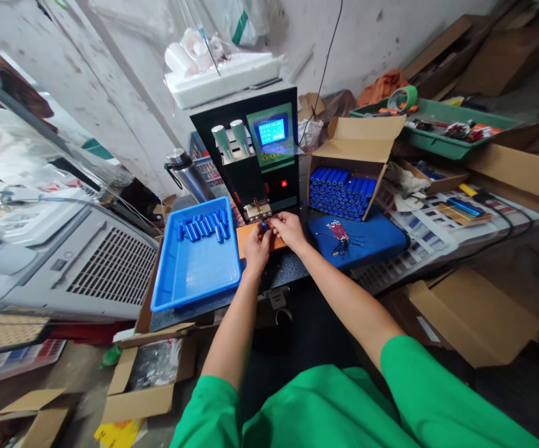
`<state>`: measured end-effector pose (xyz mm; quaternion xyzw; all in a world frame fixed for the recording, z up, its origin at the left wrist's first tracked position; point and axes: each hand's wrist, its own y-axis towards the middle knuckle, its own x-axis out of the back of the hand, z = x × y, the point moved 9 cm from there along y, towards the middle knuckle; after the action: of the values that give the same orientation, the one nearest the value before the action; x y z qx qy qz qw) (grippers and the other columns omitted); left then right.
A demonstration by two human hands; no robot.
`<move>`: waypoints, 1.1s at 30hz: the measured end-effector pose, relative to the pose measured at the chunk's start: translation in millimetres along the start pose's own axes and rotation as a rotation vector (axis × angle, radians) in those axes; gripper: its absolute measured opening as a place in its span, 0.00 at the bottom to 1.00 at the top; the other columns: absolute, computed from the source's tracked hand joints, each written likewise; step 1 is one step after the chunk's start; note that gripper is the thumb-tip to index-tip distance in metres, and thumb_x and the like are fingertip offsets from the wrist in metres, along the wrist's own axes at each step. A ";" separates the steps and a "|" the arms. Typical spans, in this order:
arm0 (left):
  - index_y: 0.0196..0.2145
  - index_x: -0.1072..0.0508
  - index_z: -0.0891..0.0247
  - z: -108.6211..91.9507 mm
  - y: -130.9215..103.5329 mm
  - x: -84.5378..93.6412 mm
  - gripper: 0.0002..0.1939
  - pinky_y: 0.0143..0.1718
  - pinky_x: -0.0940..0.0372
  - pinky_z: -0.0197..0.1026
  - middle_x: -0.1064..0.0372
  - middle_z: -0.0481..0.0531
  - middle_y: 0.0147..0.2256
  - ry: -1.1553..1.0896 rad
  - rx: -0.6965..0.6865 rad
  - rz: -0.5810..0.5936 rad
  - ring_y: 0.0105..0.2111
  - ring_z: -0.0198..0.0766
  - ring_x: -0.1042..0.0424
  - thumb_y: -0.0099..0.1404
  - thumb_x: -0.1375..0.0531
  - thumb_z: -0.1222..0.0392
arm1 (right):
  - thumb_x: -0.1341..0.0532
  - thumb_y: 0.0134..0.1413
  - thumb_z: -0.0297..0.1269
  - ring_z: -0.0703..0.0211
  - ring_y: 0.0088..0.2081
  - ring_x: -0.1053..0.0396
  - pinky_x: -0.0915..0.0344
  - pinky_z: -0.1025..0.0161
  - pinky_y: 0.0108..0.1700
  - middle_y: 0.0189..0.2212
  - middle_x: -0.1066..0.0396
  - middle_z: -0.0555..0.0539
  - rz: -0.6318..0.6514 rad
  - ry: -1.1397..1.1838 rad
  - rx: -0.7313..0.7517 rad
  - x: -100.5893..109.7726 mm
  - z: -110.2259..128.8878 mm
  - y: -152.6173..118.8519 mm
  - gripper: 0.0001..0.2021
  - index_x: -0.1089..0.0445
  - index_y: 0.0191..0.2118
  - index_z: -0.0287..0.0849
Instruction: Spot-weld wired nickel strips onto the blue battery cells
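Note:
Both of my hands meet at the front of a black spot welder point(276, 194) with a lit screen. A blue cylindrical battery cell point(264, 226) is pinched in my left hand point(256, 249), its end facing the welder's electrode tips point(257, 210). My right hand point(289, 230) has its fingers closed close beside the cell; whatever is between them is too small to make out. Under the hands lies an orange board point(247, 239). To the left, a blue tray point(195, 270) holds several blue cells point(203, 225).
Right of the welder, an open cardboard box point(351, 134) is packed with blue cells. In front of it, red and black wires point(338, 238) lie on a blue pad point(376, 239). A steel flask point(190, 175) stands behind the tray. A green tray point(456, 148) sits at the right.

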<state>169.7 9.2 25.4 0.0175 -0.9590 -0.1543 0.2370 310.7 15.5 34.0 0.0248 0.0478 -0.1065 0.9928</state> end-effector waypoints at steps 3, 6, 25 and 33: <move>0.45 0.25 0.59 -0.3 -0.6 0.9 0.11 0.38 0.34 0.41 0.23 0.52 0.37 0.021 0.002 -0.012 0.35 0.41 0.26 0.67 0.41 0.56 | 0.37 0.51 0.40 0.65 0.23 0.35 0.39 0.71 0.24 0.21 0.33 0.52 0.002 -0.059 0.019 -2.4 -0.5 2.0 0.09 0.33 0.26 0.42; 0.45 0.24 0.59 -0.8 -1.1 1.9 0.11 0.38 0.34 0.41 0.23 0.52 0.37 0.021 -0.007 -0.027 0.34 0.41 0.26 0.67 0.41 0.56 | 0.38 0.50 0.40 0.64 0.23 0.35 0.39 0.70 0.24 0.21 0.33 0.52 -0.007 -0.097 0.025 -4.3 -1.5 2.9 0.08 0.34 0.26 0.43; 0.50 0.25 0.60 -2.5 -2.6 1.4 0.15 0.39 0.34 0.40 0.22 0.54 0.39 0.057 0.072 0.010 0.36 0.41 0.25 0.68 0.42 0.57 | 0.38 0.46 0.40 0.63 0.23 0.36 0.40 0.69 0.23 0.21 0.34 0.52 -0.017 -0.122 0.048 -8.0 -4.2 7.5 0.08 0.35 0.24 0.42; 0.49 0.24 0.61 -3.0 -2.3 1.2 0.15 0.38 0.35 0.38 0.22 0.53 0.39 0.061 0.066 0.004 0.35 0.39 0.26 0.67 0.42 0.56 | 0.38 0.48 0.40 0.63 0.24 0.35 0.38 0.69 0.24 0.22 0.32 0.51 -0.016 -0.138 0.031 -8.4 -4.8 7.0 0.08 0.33 0.27 0.41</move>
<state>170.0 6.0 27.8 0.0280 -0.9560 -0.1215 0.2655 303.6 24.4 30.4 0.0325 -0.0223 -0.1164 0.9924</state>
